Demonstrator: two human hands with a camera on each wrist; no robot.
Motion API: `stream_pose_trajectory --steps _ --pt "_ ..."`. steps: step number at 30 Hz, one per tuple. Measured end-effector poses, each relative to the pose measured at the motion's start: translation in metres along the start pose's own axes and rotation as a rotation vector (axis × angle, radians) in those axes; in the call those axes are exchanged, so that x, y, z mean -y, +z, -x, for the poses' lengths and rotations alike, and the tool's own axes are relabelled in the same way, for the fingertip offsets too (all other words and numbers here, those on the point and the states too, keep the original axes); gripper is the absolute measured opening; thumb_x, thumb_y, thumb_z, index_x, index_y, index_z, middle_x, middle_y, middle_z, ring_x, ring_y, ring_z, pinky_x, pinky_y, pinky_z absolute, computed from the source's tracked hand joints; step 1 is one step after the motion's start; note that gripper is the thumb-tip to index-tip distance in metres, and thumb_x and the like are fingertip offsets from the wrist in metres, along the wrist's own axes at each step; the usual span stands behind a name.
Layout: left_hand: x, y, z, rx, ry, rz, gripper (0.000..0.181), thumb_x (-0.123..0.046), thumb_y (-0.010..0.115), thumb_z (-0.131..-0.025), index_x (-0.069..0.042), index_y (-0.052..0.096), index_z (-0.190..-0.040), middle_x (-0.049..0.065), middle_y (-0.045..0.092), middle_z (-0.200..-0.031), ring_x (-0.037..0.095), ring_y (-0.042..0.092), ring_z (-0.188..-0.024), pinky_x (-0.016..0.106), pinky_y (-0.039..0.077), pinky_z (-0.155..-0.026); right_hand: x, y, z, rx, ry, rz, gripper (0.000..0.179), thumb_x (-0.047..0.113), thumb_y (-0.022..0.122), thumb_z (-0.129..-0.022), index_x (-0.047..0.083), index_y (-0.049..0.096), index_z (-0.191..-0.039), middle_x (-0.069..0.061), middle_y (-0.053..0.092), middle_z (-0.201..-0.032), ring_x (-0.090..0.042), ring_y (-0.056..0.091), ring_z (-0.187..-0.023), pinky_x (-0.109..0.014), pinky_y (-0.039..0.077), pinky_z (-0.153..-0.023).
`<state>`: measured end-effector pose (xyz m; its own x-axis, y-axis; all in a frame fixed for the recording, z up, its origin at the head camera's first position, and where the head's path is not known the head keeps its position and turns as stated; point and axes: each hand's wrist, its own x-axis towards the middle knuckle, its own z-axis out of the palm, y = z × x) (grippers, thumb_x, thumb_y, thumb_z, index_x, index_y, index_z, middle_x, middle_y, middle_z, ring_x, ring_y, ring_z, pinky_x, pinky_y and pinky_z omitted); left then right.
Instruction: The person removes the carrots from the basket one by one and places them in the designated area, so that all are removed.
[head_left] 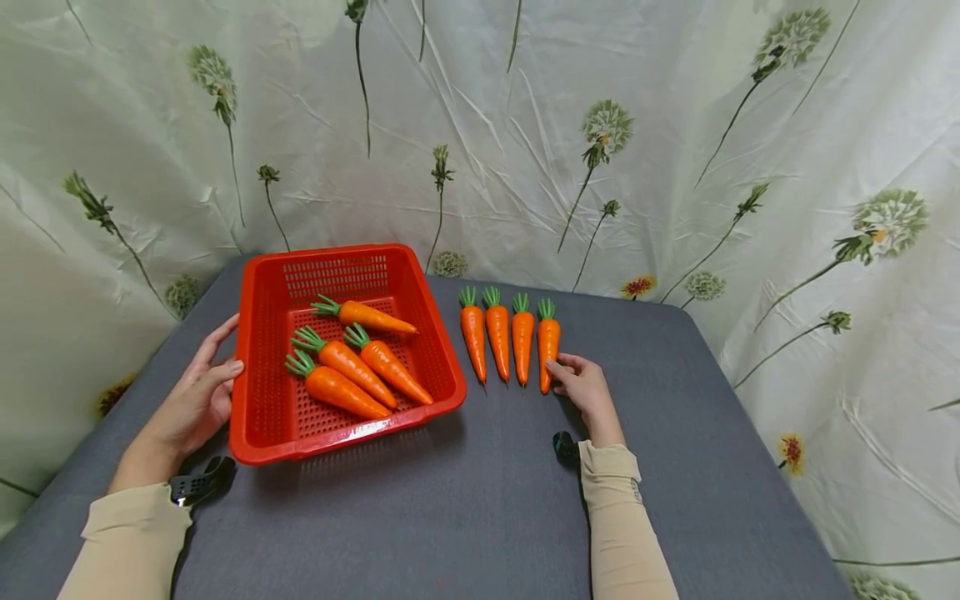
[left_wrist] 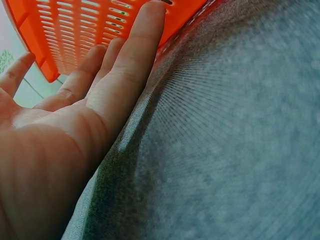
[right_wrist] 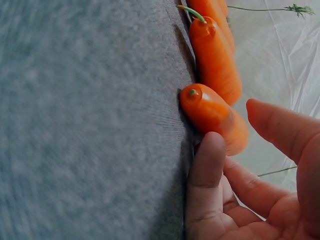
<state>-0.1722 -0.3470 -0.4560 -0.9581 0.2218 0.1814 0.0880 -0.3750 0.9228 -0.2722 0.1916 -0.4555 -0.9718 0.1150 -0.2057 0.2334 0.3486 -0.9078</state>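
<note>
Against the outer left side of a red plastic basket (head_left: 442, 367) rests my left hand (head_left: 197, 398), thumb near the rim. In the left wrist view its fingers reach fairly straight along the slotted wall. Several carrots (head_left: 347, 392) with green tops lie inside the basket. To its right, several more carrots (head_left: 497, 333) lie side by side on the grey table, tops pointing away. My right hand (head_left: 588, 387) is at the lower end of the rightmost carrot (head_left: 548, 337). In the right wrist view its fingers touch this carrot's side while the thumb stands apart from it.
The table (head_left: 510, 500) has a grey cloth surface, with its far edge just beyond the carrots. A pale curtain (head_left: 525, 150) printed with dandelions hangs behind it and along both sides. Black wrist straps (head_left: 202, 481) sit at the sleeve cuffs.
</note>
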Motion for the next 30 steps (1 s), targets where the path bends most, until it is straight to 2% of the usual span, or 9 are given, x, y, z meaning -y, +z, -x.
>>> stream_pose_trajectory --steps 7,19,24,30 --pt "-0.001 -0.001 0.000 0.018 -0.005 0.005 0.065 -0.005 0.032 -0.106 -0.033 0.010 -0.161 -0.002 0.055 -0.138 0.013 0.067 -0.111 0.035 0.061 -0.085 0.000 -0.004 0.002 0.041 0.021 -0.057 0.051 0.025 0.063 -0.100 -0.002 0.051 -0.141 -0.018 0.067 -0.119 -0.005 0.065 -0.080 -0.018 0.055 -0.067" --pt "0.000 -0.001 0.001 0.015 -0.006 0.001 0.065 -0.004 0.031 -0.106 -0.033 0.011 -0.161 -0.003 0.057 -0.136 0.013 0.068 -0.110 0.035 0.061 -0.083 0.010 -0.014 0.004 0.045 0.008 0.007 0.050 0.030 0.061 -0.100 0.004 0.052 -0.142 -0.015 0.065 -0.118 -0.014 0.066 -0.091 -0.027 0.057 -0.080" --pt "0.000 -0.001 0.001 0.018 -0.002 0.019 0.065 -0.003 0.031 -0.106 -0.033 0.011 -0.161 -0.002 0.058 -0.136 0.014 0.068 -0.109 0.035 0.061 -0.083 0.023 -0.014 0.006 0.066 -0.025 0.042 0.047 0.030 0.060 -0.101 0.006 0.053 -0.141 -0.018 0.063 -0.122 -0.026 0.068 -0.102 -0.037 0.058 -0.088" --pt "0.000 -0.001 0.001 0.016 -0.005 0.025 0.065 -0.003 0.031 -0.106 -0.033 0.011 -0.161 -0.002 0.057 -0.136 0.014 0.068 -0.109 0.035 0.061 -0.084 0.049 -0.014 0.009 0.135 -0.088 0.059 0.050 0.028 0.059 -0.102 0.004 0.048 -0.144 -0.024 0.059 -0.132 -0.037 0.063 -0.117 -0.052 0.051 -0.101"
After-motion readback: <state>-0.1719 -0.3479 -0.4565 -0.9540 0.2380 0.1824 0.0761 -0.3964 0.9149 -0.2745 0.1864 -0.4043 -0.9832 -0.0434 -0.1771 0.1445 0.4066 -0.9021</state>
